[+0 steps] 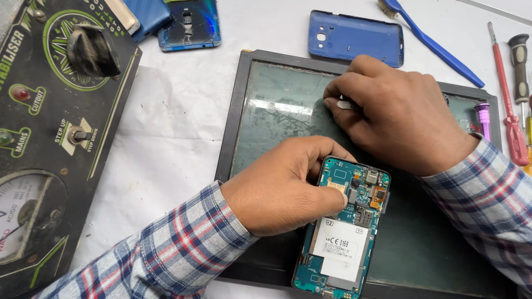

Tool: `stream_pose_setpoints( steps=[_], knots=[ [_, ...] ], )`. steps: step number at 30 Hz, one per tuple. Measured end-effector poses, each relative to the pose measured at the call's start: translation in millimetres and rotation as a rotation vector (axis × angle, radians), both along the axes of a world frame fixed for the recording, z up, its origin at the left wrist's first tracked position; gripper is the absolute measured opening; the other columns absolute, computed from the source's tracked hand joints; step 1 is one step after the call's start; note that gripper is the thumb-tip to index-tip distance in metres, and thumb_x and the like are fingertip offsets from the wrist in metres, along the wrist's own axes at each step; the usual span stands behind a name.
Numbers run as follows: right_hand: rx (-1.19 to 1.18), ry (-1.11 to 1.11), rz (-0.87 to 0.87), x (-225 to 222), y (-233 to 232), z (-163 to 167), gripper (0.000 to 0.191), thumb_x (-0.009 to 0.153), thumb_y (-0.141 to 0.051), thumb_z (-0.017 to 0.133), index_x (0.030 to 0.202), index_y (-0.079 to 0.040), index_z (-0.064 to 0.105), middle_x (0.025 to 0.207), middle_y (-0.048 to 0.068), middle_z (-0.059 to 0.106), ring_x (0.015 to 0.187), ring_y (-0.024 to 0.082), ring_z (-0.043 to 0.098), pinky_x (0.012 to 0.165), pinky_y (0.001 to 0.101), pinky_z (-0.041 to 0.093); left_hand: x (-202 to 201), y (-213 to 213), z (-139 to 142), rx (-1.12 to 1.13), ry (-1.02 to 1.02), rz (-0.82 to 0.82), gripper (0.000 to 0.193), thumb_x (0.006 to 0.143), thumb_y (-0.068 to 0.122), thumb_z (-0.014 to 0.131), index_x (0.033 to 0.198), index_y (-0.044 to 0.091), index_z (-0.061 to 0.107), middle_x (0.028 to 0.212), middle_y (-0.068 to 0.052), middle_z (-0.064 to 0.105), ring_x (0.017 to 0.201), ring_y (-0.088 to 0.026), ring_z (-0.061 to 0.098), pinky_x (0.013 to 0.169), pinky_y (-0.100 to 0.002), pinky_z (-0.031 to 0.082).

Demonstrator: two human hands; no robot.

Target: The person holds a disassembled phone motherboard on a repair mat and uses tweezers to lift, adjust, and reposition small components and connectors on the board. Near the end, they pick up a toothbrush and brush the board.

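Note:
An opened phone [341, 232] with a teal circuit board and a white battery lies face down on a dark glass work mat [271, 105]. My left hand [282, 185] rests on the phone's upper left edge and holds it in place. Just above, my right hand [393, 108] is curled, with a small pale metal piece [344, 104] pinched between thumb and fingertips over the mat. Both sleeves are plaid.
A blue phone back cover [354, 36] lies beyond the mat, next to a blue brush [432, 44]. Red and black screwdrivers [512, 111] and a purple tool [483, 119] sit at right. A black stabiliser panel [50, 127] fills the left. More phones [188, 25] lie top left.

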State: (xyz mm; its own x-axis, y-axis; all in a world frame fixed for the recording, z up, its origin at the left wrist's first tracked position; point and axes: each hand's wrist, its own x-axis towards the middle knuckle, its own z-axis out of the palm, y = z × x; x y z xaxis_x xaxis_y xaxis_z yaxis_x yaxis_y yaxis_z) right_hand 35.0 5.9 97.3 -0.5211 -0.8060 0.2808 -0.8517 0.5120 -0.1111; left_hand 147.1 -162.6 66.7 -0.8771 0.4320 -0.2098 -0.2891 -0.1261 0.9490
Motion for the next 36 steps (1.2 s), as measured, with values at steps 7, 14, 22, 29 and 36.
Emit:
stream_pose_setpoints(
  steps=[7, 14, 22, 29, 36],
  knots=[
    [-0.136, -0.116, -0.231, 5.4, 29.3, 22.6, 0.024, 0.112, -0.012, 0.054, 0.113, 0.0, 0.074, 0.082, 0.018, 0.06, 0.063, 0.026, 0.06, 0.06, 0.0424, 0.049, -4.0, -2.8, 3.8, -0.117, 0.013, -0.007, 0.041, 0.079, 0.008, 0.066, 0.118, -0.005, 0.062, 0.091, -0.01, 0.075, 0.08, -0.013, 0.072, 0.073, -0.028, 0.062],
    [-0.573, -0.583, -0.258, 10.6, 111.3, 10.7, 0.038, 0.113, -0.03, 0.04, 0.119, 0.001, 0.062, 0.09, 0.012, 0.061, 0.071, 0.016, 0.06, 0.065, 0.0337, 0.052, -2.7, 3.8, 8.2, -0.103, -0.001, 0.024, 0.039, 0.079, 0.008, 0.066, 0.115, -0.003, 0.059, 0.09, -0.009, 0.072, 0.08, -0.013, 0.07, 0.071, -0.03, 0.062],
    [-1.25, -1.11, -0.327, 30.4, 174.7, -55.9, 0.05, 0.116, -0.042, 0.033, 0.122, 0.001, 0.059, 0.09, 0.012, 0.061, 0.066, 0.018, 0.058, 0.058, 0.0337, 0.049, -16.5, 27.0, 3.9, -0.075, -0.049, 0.064, 0.039, 0.08, 0.006, 0.067, 0.116, -0.004, 0.055, 0.091, -0.008, 0.07, 0.08, -0.012, 0.069, 0.071, -0.029, 0.061],
    [-1.185, -1.362, -0.452, -4.1, 187.0, -65.7, 0.027, 0.11, -0.02, 0.054, 0.124, 0.003, 0.057, 0.1, 0.02, 0.063, 0.075, 0.026, 0.059, 0.061, 0.0405, 0.048, -58.5, 48.3, -9.0, 0.123, -0.068, 0.079, 0.042, 0.085, 0.001, 0.064, 0.125, -0.002, 0.052, 0.098, -0.003, 0.068, 0.087, -0.007, 0.065, 0.078, -0.025, 0.058],
    [-1.169, -1.449, -0.385, -39.9, 197.4, -90.9, 0.022, 0.106, -0.014, 0.06, 0.116, 0.005, 0.056, 0.097, 0.028, 0.069, 0.076, 0.032, 0.066, 0.064, 0.044, 0.053, -99.5, 54.0, -28.8, 0.115, -0.127, 0.059, 0.042, 0.087, 0.0, 0.062, 0.128, -0.003, 0.057, 0.096, -0.005, 0.068, 0.082, -0.007, 0.063, 0.071, -0.025, 0.055]
  ],
)
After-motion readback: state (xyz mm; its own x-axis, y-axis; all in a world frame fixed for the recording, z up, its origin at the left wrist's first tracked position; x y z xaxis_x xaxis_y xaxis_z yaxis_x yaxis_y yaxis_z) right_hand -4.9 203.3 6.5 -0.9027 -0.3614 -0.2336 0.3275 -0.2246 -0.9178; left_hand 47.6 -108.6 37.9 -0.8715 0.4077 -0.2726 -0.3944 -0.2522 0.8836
